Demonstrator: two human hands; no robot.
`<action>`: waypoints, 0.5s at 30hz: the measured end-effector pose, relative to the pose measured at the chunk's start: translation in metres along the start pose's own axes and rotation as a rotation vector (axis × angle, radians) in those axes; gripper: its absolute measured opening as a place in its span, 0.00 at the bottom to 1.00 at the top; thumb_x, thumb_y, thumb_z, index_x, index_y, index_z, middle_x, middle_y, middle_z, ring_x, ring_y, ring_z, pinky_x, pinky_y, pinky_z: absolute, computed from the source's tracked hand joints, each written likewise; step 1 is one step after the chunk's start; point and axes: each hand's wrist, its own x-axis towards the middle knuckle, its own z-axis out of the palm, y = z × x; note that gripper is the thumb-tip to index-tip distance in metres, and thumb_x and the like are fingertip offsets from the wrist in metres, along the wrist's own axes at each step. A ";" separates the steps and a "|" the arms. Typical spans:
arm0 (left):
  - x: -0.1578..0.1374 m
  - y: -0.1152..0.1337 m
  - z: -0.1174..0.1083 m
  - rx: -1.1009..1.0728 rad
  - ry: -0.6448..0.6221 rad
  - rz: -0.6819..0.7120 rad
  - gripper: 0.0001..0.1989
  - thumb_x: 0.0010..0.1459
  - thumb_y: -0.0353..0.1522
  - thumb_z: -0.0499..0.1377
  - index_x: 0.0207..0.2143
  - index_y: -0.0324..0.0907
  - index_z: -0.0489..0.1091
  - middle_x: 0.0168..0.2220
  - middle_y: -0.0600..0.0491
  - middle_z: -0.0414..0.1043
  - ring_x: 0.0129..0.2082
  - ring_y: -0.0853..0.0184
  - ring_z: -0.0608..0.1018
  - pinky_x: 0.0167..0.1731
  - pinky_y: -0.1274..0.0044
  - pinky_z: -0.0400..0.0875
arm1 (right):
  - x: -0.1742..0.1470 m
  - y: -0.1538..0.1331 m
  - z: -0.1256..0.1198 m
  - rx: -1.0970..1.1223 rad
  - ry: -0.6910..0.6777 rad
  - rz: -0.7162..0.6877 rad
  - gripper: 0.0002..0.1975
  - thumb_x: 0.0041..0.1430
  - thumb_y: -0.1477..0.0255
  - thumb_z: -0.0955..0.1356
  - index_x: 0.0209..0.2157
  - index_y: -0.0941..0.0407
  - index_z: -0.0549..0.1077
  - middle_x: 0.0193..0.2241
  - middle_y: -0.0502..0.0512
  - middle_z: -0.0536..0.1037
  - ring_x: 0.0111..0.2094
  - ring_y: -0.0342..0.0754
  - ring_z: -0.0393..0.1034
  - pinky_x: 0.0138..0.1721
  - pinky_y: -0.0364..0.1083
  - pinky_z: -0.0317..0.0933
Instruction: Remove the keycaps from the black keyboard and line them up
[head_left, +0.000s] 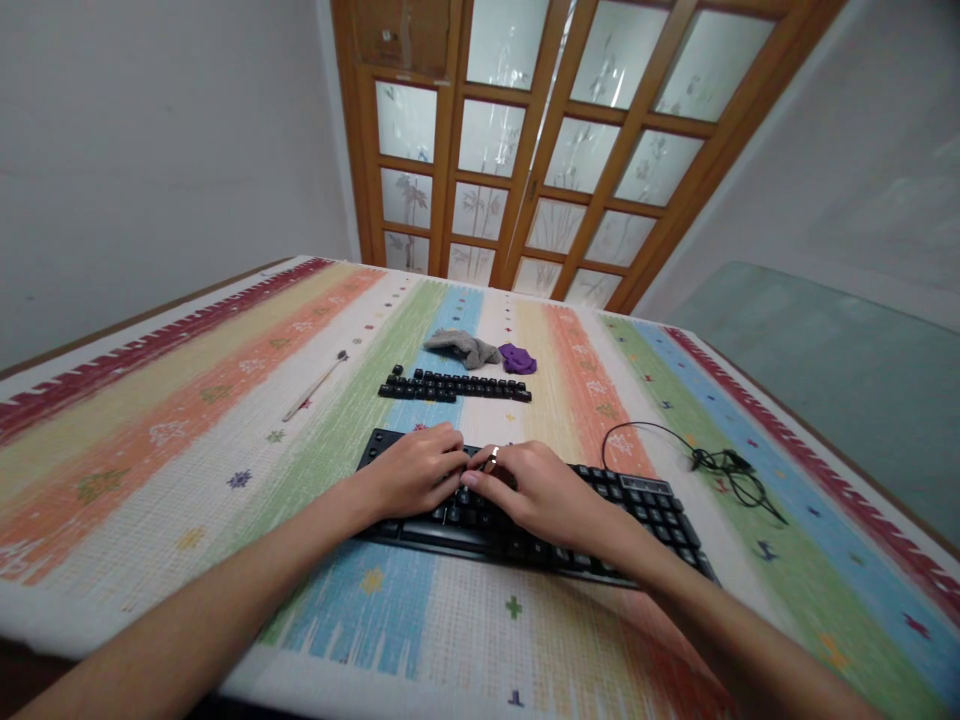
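A black keyboard (480, 535) lies across the striped tablecloth, many keys still seated on its right part. My left hand (424, 468) rests over the keyboard's left half, fingers curled and pressed together near its middle. Close beside it, my right hand (529, 490) is closed in a pinch, thumb and forefinger meeting just above the keys. A small shiny metal piece (493, 455) shows at the right fingers; whether it is a ring or a tool I cannot tell. What lies between the fingertips is hidden. Beyond the keyboard, loose black keycaps (472, 386) are set out in rows.
Behind the keycaps lie a grey cloth (461, 348) and a purple cloth (517, 359). A thin brush (315, 386) with a dark tip is to the left. The keyboard's coiled cable (731, 465) lies at the right. The tablecloth (247, 510) covers the table.
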 end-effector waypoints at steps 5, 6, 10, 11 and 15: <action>0.000 -0.002 0.003 -0.068 0.022 0.008 0.10 0.63 0.27 0.51 0.39 0.38 0.73 0.45 0.43 0.72 0.47 0.58 0.74 0.48 0.66 0.72 | 0.015 0.015 0.000 0.125 0.140 0.064 0.12 0.68 0.64 0.62 0.37 0.58 0.71 0.28 0.56 0.79 0.31 0.49 0.73 0.33 0.45 0.60; 0.000 -0.003 0.004 -0.080 0.021 0.012 0.10 0.62 0.26 0.51 0.39 0.38 0.73 0.47 0.42 0.72 0.49 0.58 0.73 0.50 0.65 0.71 | 0.019 0.020 0.001 0.175 0.130 0.063 0.13 0.68 0.63 0.62 0.36 0.58 0.70 0.26 0.54 0.78 0.29 0.48 0.72 0.32 0.45 0.60; -0.001 -0.005 0.006 -0.121 0.026 0.008 0.12 0.62 0.26 0.52 0.43 0.38 0.73 0.51 0.43 0.71 0.53 0.58 0.73 0.55 0.64 0.69 | 0.032 0.035 0.005 0.311 0.136 0.127 0.16 0.69 0.61 0.60 0.31 0.56 0.65 0.22 0.51 0.75 0.22 0.44 0.68 0.28 0.43 0.59; -0.001 -0.005 0.006 -0.131 0.027 0.003 0.12 0.62 0.26 0.52 0.44 0.38 0.73 0.51 0.43 0.72 0.52 0.58 0.73 0.54 0.64 0.70 | 0.033 0.037 0.006 0.344 0.132 0.143 0.16 0.69 0.61 0.60 0.31 0.56 0.65 0.22 0.51 0.75 0.21 0.43 0.67 0.26 0.43 0.59; 0.000 -0.002 0.002 -0.193 0.052 -0.025 0.11 0.61 0.27 0.54 0.44 0.37 0.73 0.48 0.43 0.73 0.50 0.59 0.74 0.52 0.64 0.71 | 0.032 0.041 0.006 0.442 0.113 0.158 0.16 0.68 0.60 0.60 0.32 0.57 0.66 0.20 0.49 0.73 0.20 0.42 0.65 0.25 0.42 0.58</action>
